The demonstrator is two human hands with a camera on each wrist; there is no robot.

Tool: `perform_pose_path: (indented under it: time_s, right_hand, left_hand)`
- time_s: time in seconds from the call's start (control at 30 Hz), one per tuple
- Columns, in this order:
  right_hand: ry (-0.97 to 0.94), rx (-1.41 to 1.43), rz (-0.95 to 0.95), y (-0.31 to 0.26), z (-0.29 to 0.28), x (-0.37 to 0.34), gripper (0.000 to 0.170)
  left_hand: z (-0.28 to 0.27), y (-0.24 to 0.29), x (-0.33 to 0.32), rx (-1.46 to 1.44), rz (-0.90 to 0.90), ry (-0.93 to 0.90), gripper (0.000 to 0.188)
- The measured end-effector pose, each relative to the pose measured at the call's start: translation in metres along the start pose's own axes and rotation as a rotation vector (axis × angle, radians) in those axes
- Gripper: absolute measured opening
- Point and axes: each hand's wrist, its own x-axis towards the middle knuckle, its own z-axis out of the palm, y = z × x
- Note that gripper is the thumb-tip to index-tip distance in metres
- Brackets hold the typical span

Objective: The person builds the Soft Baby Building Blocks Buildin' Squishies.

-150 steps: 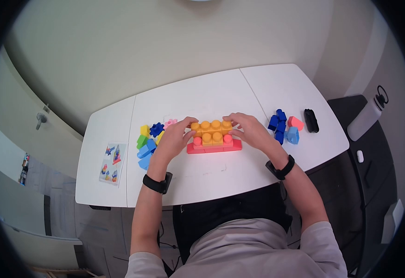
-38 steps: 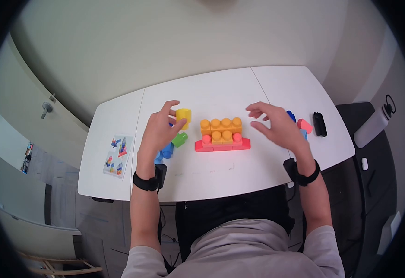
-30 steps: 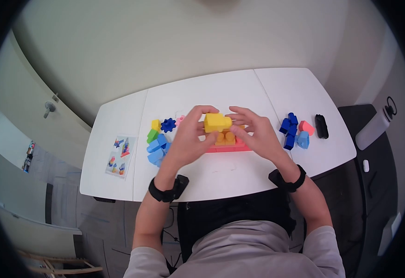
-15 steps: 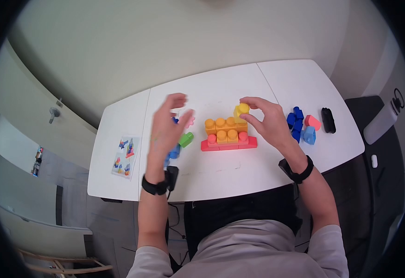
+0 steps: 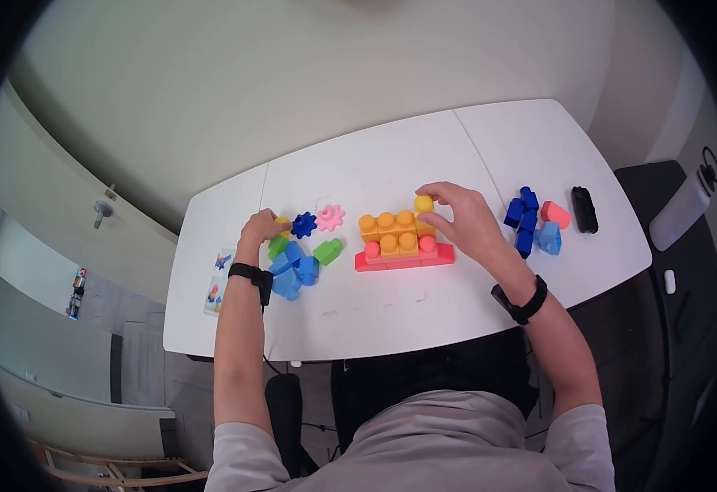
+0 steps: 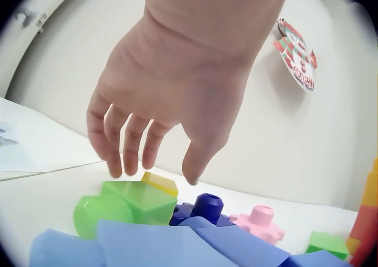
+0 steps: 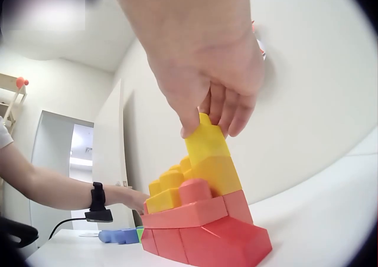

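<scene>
1. Right now my right hand [image 5: 465, 220] is pinching a yellow block [image 5: 424, 205] between thumb and fingers at its top.
2. That yellow block is sitting upright on the right end of the orange row [image 5: 390, 225], touching it, with three orange studs showing to its left.
3. Below, the orange pieces are resting on a long red base [image 5: 408, 261], which is standing near the middle of the white counter [image 5: 375, 324].
4. Meanwhile my left hand [image 5: 258, 228] is hanging over the pile on the left, its fingers pointing down and the thumb spread apart from them.
5. Under those fingers a second yellow block [image 6: 161, 183] is lying behind a green block [image 6: 142, 199]; I can't quite tell whether my fingertips are touching it.
6. Beside it are lying a dark blue gear [image 5: 303, 225] and a pink gear [image 5: 330, 217], with light blue blocks [image 5: 287, 284] nearer my body.
7. Over to the right, dark blue blocks [image 5: 527, 221] are lying near a red block [image 5: 555, 215], with a black case [image 5: 585, 210] beyond.
</scene>
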Motion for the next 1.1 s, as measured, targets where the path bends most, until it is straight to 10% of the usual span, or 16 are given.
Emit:
perform_pose_path:
  time_s: [0.27, 0.53, 1.1]
  right_hand:
    - [-0.180, -0.104, 0.074, 0.003, 0.000, -0.004, 0.044]
    - [-0.191, 0.002, 0.098, 0.008, 0.002, -0.003, 0.044]
    - [-0.202, -0.051, 0.122, 0.000, 0.001, -0.003, 0.046]
  left_hand:
    - [-0.023, 0.028, -0.027, -0.160, 0.157, 0.236, 0.051]
    - [-0.077, 0.128, -0.125, -0.445, 0.821, 0.159, 0.039]
    - [-0.077, 0.172, -0.154, -0.174, 0.850, 0.043, 0.044]
